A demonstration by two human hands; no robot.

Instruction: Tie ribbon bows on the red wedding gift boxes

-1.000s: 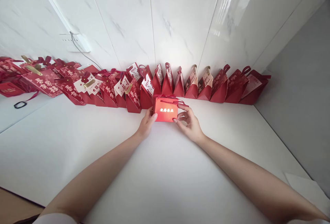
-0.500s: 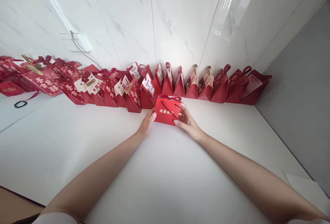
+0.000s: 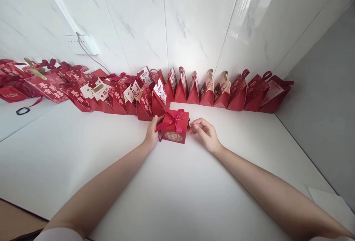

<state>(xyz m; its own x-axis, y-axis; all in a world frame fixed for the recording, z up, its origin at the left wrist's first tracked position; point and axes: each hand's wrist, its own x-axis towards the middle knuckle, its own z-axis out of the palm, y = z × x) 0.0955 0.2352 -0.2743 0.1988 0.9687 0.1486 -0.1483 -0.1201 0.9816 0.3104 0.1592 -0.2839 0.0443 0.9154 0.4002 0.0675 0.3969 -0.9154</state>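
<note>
A small red gift box (image 3: pixel 174 132) with a red ribbon bow on top and a gold emblem on its near face stands on the white table (image 3: pixel 172 193). My left hand (image 3: pixel 152 134) is curled against the box's left side and grips it. At the box's right edge, the bent fingertips of my right hand (image 3: pixel 205 132) touch the side or the cord there.
A long row of red gift bags (image 3: pixel 210 92) with tags and handles lines the tiled wall. More red bags (image 3: pixel 47 85) crowd the left end. A wall socket with a cable (image 3: pixel 85 45) sits above them. A black loop (image 3: pixel 22 111) lies at far left.
The box has been turned and set upright, so the bow faces up instead of the lettered face. It sits slightly nearer and to the left. My right hand has shifted to its right edge.
</note>
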